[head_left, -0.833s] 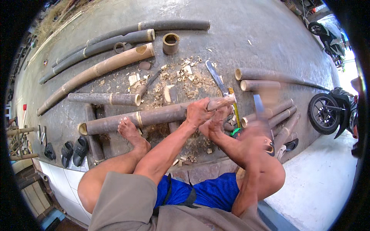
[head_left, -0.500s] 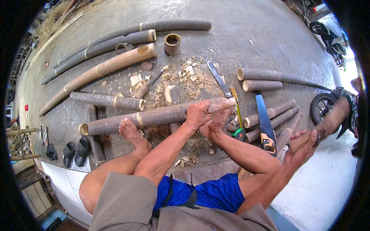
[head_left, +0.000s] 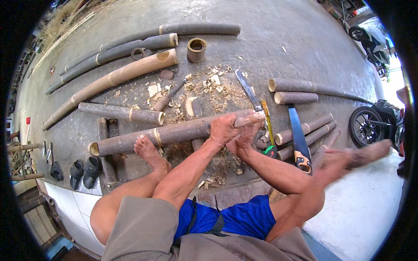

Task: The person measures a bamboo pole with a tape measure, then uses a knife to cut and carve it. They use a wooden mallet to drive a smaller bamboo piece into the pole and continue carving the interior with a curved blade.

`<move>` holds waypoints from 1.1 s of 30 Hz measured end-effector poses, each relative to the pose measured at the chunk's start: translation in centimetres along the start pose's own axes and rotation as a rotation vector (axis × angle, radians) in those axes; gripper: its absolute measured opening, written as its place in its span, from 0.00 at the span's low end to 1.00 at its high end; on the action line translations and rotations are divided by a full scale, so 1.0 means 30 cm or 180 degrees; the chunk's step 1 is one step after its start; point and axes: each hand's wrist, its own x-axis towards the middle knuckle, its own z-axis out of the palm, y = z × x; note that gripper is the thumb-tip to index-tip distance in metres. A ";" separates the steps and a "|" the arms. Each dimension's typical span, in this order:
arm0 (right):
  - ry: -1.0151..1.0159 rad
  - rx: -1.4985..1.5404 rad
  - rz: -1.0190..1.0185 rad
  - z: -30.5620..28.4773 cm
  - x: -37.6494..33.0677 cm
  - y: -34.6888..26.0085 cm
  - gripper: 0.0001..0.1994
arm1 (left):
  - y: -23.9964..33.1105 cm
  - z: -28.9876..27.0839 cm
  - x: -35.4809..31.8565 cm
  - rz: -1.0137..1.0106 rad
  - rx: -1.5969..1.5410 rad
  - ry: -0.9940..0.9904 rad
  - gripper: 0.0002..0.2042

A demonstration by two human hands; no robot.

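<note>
A brown bamboo pole lies across in front of me, resting on other bamboo pieces. My left foot presses on it from above. Near its right end my left hand is wrapped round a wooden-handled tool with a pale, worn end. Whatever lies at the tool's other end is hidden by the hand. My right foot is beside that hand. Off to the right, my right hand, smeared by motion, grips a thick wooden club, which points outward to the right.
A handsaw, a tape measure and a long knife blade lie right of the pole. Wood shavings cover the floor ahead. Several bamboo poles lie at the far left. Sandals sit at left; a motorbike wheel stands at right.
My right hand has swung the club, whose outer end has dropped from a raised slant to nearly level. My left hand and the bamboo pole are almost unmoved.
</note>
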 end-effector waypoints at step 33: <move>-0.2301 -0.0629 0.1742 -0.012 -0.415 0.104 0.21 | -0.080 -0.016 -0.058 0.0065 0.0477 -0.0051 0.14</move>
